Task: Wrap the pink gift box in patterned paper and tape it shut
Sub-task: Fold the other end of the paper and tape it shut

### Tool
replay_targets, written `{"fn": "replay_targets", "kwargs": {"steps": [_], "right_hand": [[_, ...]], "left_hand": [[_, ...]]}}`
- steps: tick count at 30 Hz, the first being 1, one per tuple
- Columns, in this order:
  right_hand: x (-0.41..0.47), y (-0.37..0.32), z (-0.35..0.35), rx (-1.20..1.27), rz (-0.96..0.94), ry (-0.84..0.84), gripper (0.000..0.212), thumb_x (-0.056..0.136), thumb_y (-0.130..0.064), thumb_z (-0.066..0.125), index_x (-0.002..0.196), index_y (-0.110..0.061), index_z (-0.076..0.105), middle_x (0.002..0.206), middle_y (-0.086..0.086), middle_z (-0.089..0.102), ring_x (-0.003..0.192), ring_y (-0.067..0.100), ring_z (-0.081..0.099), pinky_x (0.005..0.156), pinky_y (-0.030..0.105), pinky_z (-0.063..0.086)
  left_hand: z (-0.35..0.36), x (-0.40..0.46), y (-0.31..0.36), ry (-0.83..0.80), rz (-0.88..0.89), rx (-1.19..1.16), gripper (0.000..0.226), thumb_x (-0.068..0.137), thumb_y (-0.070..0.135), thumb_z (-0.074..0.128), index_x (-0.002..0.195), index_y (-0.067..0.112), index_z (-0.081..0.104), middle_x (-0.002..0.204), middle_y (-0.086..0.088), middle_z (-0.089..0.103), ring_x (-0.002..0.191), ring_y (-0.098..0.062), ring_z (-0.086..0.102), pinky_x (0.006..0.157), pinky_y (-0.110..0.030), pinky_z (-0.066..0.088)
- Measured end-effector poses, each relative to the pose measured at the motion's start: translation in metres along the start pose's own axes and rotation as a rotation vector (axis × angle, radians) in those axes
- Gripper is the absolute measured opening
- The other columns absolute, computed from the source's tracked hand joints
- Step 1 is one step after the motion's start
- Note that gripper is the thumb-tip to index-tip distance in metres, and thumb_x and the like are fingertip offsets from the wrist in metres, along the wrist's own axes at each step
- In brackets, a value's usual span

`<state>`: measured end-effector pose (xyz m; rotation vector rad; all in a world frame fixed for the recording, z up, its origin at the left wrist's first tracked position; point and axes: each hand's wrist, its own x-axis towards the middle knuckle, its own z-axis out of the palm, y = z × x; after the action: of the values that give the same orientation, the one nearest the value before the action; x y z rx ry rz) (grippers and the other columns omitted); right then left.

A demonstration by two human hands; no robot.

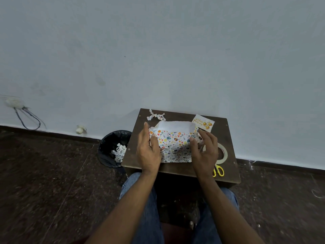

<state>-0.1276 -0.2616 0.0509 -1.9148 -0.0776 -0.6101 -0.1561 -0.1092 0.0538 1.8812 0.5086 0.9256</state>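
The gift box is wholly covered by patterned paper (173, 141) on the small dark wooden table (177, 169); none of the box's pink shows. A white flap of the paper stands up at the far side. My left hand (148, 152) lies against the left end of the parcel with straight fingers pressing the paper. My right hand (204, 152) is at the right end, thumb against the paper and fingers loosely spread. A roll of pale tape (223, 154) lies on the table just right of my right hand, partly hidden by it.
Yellow-handled scissors (218, 170) lie near the table's front right edge. A birthday card (204, 122) and a paper bow (156, 116) sit at the back. A black bin (112, 148) with paper scraps stands left of the table, by the wall.
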Motion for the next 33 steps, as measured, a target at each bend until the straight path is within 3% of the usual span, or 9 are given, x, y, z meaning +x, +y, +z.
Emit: {"fn": "replay_targets", "kwargs": {"steps": [5,8,13,15,17,21,25,31,33], "right_hand": [[-0.003,-0.007,0.010,0.066,0.059,0.078,0.033,0.088,-0.015,0.073,0.118,-0.008,0.065,0.121,0.002,0.057,0.115,0.017,0.056,0.095,0.021,0.045],[-0.004,-0.007,0.012,0.050,0.055,0.095,0.033,0.086,-0.015,0.073,0.117,-0.007,0.065,0.118,0.003,0.058,0.113,0.018,0.055,0.094,0.009,0.039],[-0.007,-0.006,0.010,0.024,0.058,0.071,0.035,0.086,-0.025,0.070,0.116,-0.008,0.066,0.119,0.007,0.061,0.112,0.016,0.056,0.091,0.007,0.038],[-0.008,-0.005,0.009,0.010,0.041,0.070,0.037,0.088,-0.030,0.068,0.117,-0.008,0.067,0.119,0.006,0.061,0.113,0.016,0.057,0.093,0.013,0.043],[-0.009,-0.001,0.007,-0.016,0.033,0.065,0.040,0.090,-0.037,0.064,0.119,-0.009,0.068,0.120,0.005,0.061,0.114,0.016,0.057,0.093,0.029,0.051],[-0.009,0.007,0.003,-0.112,-0.044,0.045,0.044,0.092,-0.045,0.060,0.121,-0.012,0.069,0.121,0.006,0.063,0.112,0.020,0.059,0.085,0.050,0.053],[-0.007,0.011,-0.003,-0.218,-0.178,0.060,0.043,0.092,-0.045,0.061,0.116,-0.011,0.072,0.118,0.011,0.066,0.106,0.029,0.064,0.079,0.052,0.053],[-0.004,0.018,-0.014,-0.401,-0.326,0.014,0.042,0.092,-0.045,0.059,0.112,-0.012,0.073,0.125,0.012,0.066,0.109,0.032,0.063,0.086,0.046,0.046],[-0.002,0.019,-0.015,-0.420,-0.330,-0.012,0.043,0.093,-0.046,0.056,0.114,-0.012,0.073,0.127,0.011,0.065,0.111,0.032,0.062,0.086,0.046,0.046]], "left_hand": [[-0.002,-0.003,0.009,-0.026,-0.057,-0.054,0.049,0.099,0.016,0.055,0.146,0.009,0.042,0.134,0.007,0.046,0.120,0.025,0.036,0.093,0.004,0.028],[-0.001,-0.006,0.022,-0.043,-0.166,-0.068,0.067,0.089,0.035,0.069,0.147,0.018,0.040,0.136,0.011,0.045,0.119,0.012,0.037,0.091,0.004,0.025],[0.007,-0.015,0.028,0.030,-0.221,0.010,0.094,0.071,0.053,0.079,0.148,0.018,0.037,0.143,-0.003,0.044,0.127,-0.005,0.040,0.105,-0.031,0.036],[0.010,-0.019,0.029,0.055,-0.227,0.019,0.093,0.071,0.055,0.075,0.148,0.020,0.038,0.143,-0.002,0.043,0.129,-0.011,0.042,0.107,-0.042,0.040],[0.013,-0.021,0.029,0.080,-0.198,0.030,0.088,0.073,0.056,0.072,0.148,0.021,0.039,0.142,-0.001,0.043,0.127,-0.008,0.043,0.105,-0.051,0.043],[0.014,-0.024,0.022,0.097,-0.120,0.058,0.083,0.079,0.059,0.066,0.147,0.020,0.042,0.143,-0.003,0.044,0.131,-0.018,0.046,0.100,-0.056,0.046],[0.010,-0.028,0.015,0.060,-0.067,0.091,0.084,0.081,0.062,0.063,0.148,0.017,0.041,0.146,-0.002,0.041,0.134,-0.017,0.042,0.101,-0.059,0.044],[0.004,-0.030,0.012,-0.005,-0.024,0.114,0.087,0.086,0.069,0.050,0.151,0.014,0.034,0.151,-0.005,0.035,0.139,-0.017,0.035,0.104,-0.060,0.041],[0.002,-0.029,0.010,-0.034,-0.019,0.068,0.084,0.088,0.065,0.051,0.152,0.014,0.032,0.153,-0.003,0.033,0.138,-0.007,0.032,0.107,-0.055,0.040]]}}
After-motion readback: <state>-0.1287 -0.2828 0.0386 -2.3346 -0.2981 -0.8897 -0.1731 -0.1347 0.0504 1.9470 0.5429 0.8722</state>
